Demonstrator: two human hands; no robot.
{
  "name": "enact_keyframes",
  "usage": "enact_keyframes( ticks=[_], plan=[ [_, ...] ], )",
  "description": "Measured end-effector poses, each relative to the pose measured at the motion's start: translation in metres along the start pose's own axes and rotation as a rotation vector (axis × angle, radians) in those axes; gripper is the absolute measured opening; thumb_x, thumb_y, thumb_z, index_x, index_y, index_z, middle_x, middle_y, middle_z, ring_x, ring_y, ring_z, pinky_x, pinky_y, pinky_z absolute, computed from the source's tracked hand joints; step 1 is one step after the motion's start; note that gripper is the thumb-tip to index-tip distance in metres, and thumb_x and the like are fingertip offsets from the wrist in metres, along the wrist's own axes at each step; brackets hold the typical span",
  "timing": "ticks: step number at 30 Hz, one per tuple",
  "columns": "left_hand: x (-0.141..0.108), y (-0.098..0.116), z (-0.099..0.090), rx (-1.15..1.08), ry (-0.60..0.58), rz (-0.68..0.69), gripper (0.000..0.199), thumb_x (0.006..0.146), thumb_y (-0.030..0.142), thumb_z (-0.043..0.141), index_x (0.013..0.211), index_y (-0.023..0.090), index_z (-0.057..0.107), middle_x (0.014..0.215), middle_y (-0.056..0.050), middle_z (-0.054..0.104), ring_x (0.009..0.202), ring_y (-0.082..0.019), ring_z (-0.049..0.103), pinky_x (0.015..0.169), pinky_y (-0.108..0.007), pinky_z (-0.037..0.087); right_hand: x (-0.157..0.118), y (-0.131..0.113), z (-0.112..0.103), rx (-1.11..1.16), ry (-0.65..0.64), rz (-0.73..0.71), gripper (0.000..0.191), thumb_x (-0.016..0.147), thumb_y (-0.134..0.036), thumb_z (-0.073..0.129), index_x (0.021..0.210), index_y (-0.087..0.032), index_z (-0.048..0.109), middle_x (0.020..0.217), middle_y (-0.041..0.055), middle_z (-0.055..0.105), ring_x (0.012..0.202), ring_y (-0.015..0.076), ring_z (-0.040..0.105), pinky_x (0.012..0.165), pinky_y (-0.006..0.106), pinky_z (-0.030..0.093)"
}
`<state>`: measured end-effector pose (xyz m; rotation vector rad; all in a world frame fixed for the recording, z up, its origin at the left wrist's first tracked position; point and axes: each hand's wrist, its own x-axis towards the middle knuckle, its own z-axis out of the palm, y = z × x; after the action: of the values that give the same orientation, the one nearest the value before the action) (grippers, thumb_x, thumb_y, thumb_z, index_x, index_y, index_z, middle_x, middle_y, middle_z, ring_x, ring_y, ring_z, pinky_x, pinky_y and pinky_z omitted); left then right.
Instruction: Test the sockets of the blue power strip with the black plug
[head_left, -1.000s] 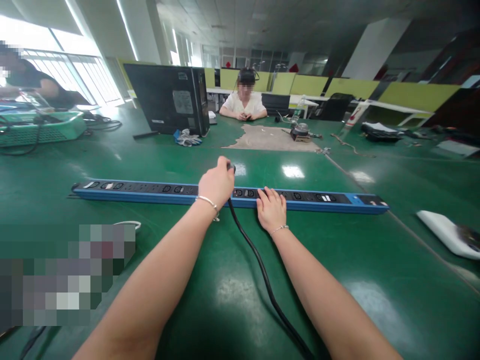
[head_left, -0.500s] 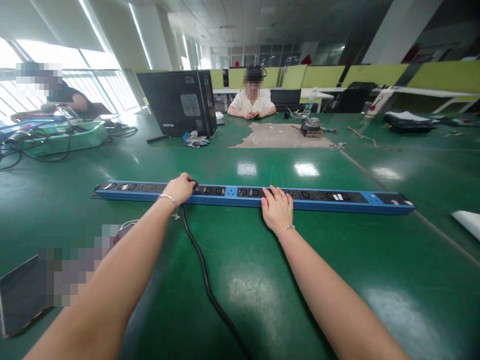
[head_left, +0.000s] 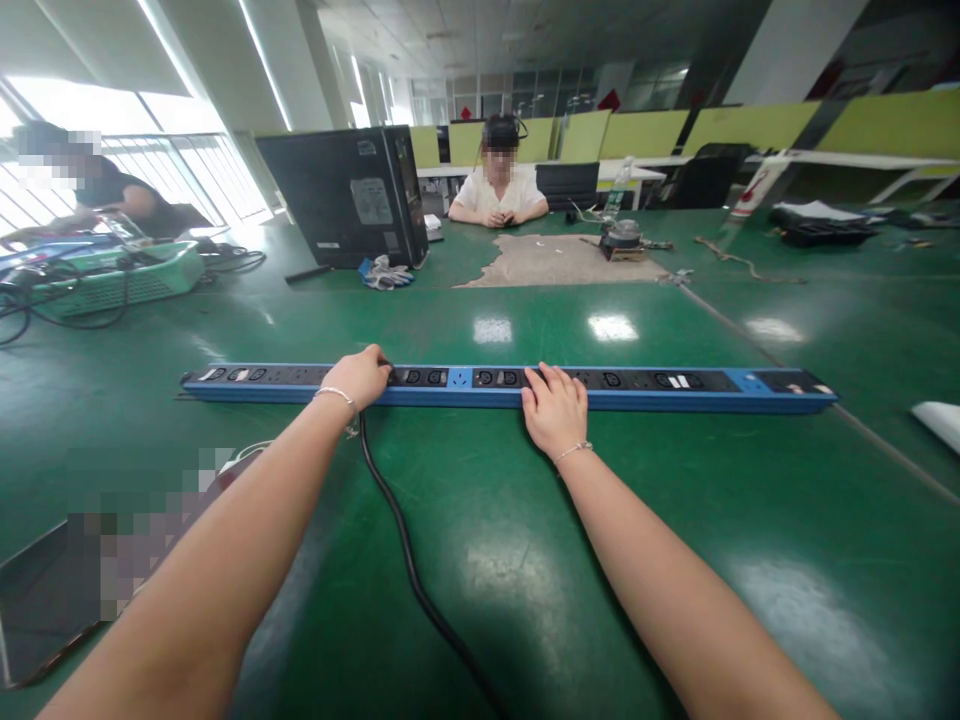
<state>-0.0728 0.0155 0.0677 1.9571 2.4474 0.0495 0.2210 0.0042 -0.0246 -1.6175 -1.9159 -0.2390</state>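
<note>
A long blue and black power strip [head_left: 645, 401] lies across the green table, its row of sockets facing up. My left hand [head_left: 358, 380] is closed around a black plug at the strip's left half, and its fingers hide most of the plug. From below that hand a thick black cable [head_left: 409, 545] runs down toward me. To the right of the blue middle socket [head_left: 460, 378], my right hand [head_left: 556, 408] lies over the strip with its fingers stretched across the top face. Whether the plug is seated in a socket is hidden by my left hand.
A flat dark object [head_left: 45, 600], partly blurred out, lies at left. Farther back are a green basket [head_left: 142, 292] of cables, a black computer case [head_left: 330, 200], gloves [head_left: 386, 273] and a tape roll [head_left: 621, 236]. One person [head_left: 499, 190] sits opposite, another [head_left: 120, 190] at far left.
Both hands keep their places on the power strip and the plug. The whole view has shifted slightly; the strip's right end appears a little higher.
</note>
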Motion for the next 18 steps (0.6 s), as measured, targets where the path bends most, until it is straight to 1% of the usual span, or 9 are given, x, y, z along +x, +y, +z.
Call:
enact_keyframes(
  ticks=[5, 9, 11, 12, 14, 15, 16, 17, 18],
  plan=[
    [-0.008, 0.007, 0.001, 0.037, 0.010, 0.007, 0.036, 0.084, 0.038, 0.036, 0.108, 0.019, 0.055, 0.097, -0.016, 0.069, 0.093, -0.028, 0.064, 0.077, -0.036, 0.048, 0.000, 0.002, 0.000, 0.036, -0.004, 0.003, 0.039, 0.091, -0.033, 0.037, 0.122, -0.023, 0.057, 0.133, 0.0064, 0.052, 0.125, 0.0226, 0.039, 0.105, 0.044, 0.020],
    [-0.016, 0.014, 0.004, 0.047, 0.041, -0.015, 0.037, 0.085, 0.038, 0.033, 0.111, 0.019, 0.053, 0.096, -0.016, 0.068, 0.093, -0.029, 0.064, 0.076, -0.038, 0.048, -0.004, -0.010, -0.017, 0.115, -0.029, -0.023, 0.034, 0.088, -0.028, 0.041, 0.114, -0.019, 0.061, 0.125, 0.0091, 0.057, 0.121, 0.0228, 0.043, 0.103, 0.041, 0.026],
    [-0.018, 0.014, 0.005, 0.042, 0.049, -0.027, 0.038, 0.086, 0.038, 0.032, 0.111, 0.019, 0.052, 0.096, -0.017, 0.068, 0.092, -0.029, 0.064, 0.076, -0.039, 0.048, -0.014, -0.029, -0.033, 0.162, -0.155, -0.075, 0.030, 0.089, -0.029, 0.040, 0.103, -0.017, 0.064, 0.110, 0.0096, 0.064, 0.108, 0.0206, 0.052, 0.094, 0.033, 0.037],
    [-0.018, 0.014, 0.005, 0.033, 0.051, -0.029, 0.037, 0.086, 0.038, 0.032, 0.111, 0.019, 0.052, 0.096, -0.017, 0.068, 0.093, -0.030, 0.064, 0.076, -0.039, 0.048, -0.022, -0.041, -0.042, 0.184, -0.267, -0.107, 0.031, 0.090, -0.032, 0.038, 0.096, -0.019, 0.065, 0.098, 0.0081, 0.067, 0.096, 0.0190, 0.057, 0.086, 0.031, 0.041],
    [-0.017, 0.012, 0.005, 0.004, 0.048, -0.026, 0.036, 0.085, 0.038, 0.034, 0.110, 0.019, 0.053, 0.098, -0.016, 0.068, 0.094, -0.030, 0.064, 0.077, -0.039, 0.048, -0.043, -0.067, -0.059, 0.222, -0.570, -0.195, 0.041, 0.090, -0.049, 0.035, 0.084, -0.021, 0.065, 0.076, 0.0046, 0.068, 0.073, 0.0171, 0.061, 0.068, 0.028, 0.044],
    [-0.016, 0.010, 0.005, -0.014, 0.045, -0.023, 0.036, 0.084, 0.038, 0.035, 0.110, 0.020, 0.053, 0.099, -0.016, 0.068, 0.095, -0.030, 0.063, 0.078, -0.039, 0.048, -0.056, -0.081, -0.067, 0.228, -0.712, -0.274, 0.047, 0.087, -0.058, 0.035, 0.079, -0.022, 0.065, 0.071, 0.0042, 0.067, 0.068, 0.0172, 0.061, 0.063, 0.027, 0.044],
    [-0.014, 0.008, 0.005, -0.030, 0.042, -0.021, 0.036, 0.084, 0.039, 0.036, 0.109, 0.020, 0.053, 0.100, -0.016, 0.068, 0.096, -0.030, 0.063, 0.078, -0.039, 0.048, -0.068, -0.093, -0.074, 0.212, -0.792, -0.358, 0.050, 0.081, -0.064, 0.040, 0.076, -0.021, 0.064, 0.070, 0.0052, 0.067, 0.067, 0.0185, 0.062, 0.060, 0.027, 0.044],
    [-0.013, 0.007, 0.005, -0.043, 0.041, -0.021, 0.035, 0.083, 0.039, 0.037, 0.109, 0.021, 0.054, 0.101, -0.016, 0.068, 0.096, -0.030, 0.063, 0.078, -0.038, 0.048, -0.079, -0.104, -0.081, 0.194, -0.820, -0.443, 0.047, 0.077, -0.064, 0.047, 0.078, -0.019, 0.065, 0.074, 0.0069, 0.068, 0.069, 0.0204, 0.063, 0.060, 0.028, 0.045],
    [-0.012, 0.006, 0.005, -0.050, 0.042, -0.021, 0.035, 0.083, 0.039, 0.038, 0.108, 0.021, 0.054, 0.101, -0.015, 0.068, 0.096, -0.030, 0.063, 0.078, -0.038, 0.048, -0.088, -0.113, -0.087, 0.181, -0.854, -0.517, 0.039, 0.076, -0.055, 0.053, 0.079, -0.018, 0.065, 0.077, 0.0080, 0.069, 0.069, 0.0215, 0.064, 0.058, 0.029, 0.045]
  ],
)
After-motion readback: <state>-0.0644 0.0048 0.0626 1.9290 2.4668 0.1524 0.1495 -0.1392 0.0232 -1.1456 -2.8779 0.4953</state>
